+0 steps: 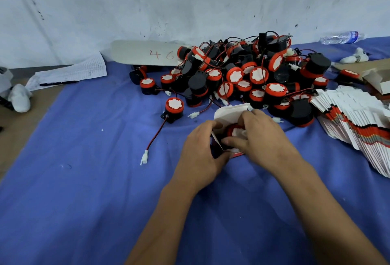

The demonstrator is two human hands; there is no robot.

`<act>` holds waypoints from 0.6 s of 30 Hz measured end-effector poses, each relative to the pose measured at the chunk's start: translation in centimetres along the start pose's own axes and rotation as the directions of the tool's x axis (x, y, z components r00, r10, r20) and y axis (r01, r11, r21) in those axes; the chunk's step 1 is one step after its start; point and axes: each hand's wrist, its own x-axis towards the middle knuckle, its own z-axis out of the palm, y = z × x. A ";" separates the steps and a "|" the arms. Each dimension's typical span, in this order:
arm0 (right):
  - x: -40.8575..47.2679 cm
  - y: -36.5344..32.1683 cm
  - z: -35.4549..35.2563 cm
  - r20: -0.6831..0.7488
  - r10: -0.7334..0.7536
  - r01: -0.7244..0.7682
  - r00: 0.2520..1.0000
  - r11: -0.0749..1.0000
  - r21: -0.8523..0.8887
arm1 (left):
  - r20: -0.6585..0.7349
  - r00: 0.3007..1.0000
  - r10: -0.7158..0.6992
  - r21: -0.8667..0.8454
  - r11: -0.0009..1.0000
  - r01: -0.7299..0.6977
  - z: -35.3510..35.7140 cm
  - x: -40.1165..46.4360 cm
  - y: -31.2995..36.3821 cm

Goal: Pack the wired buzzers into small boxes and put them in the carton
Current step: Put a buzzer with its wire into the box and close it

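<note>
Lighting: even, diffuse, moderately bright; source apparently overhead. Shadows: soft, close under the buzzer pile [242, 74]. Glare: none. Blur: hands [232, 140] slightly smeared. Edges beyond the pile: wide-angle bowing.

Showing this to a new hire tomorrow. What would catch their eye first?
The heap of red-and-black wired buzzers at the back of the blue cloth. Then, in front of it, the left hand gripping a small box while the right hand presses a buzzer in.
</note>
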 end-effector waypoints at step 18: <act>-0.8 0.0 -1.1 -0.069 -0.417 0.408 0.906 0.818 0.405 | 0.052 0.998 -0.040 -0.141 0.989 0.047 -1.6 0.4 -0.4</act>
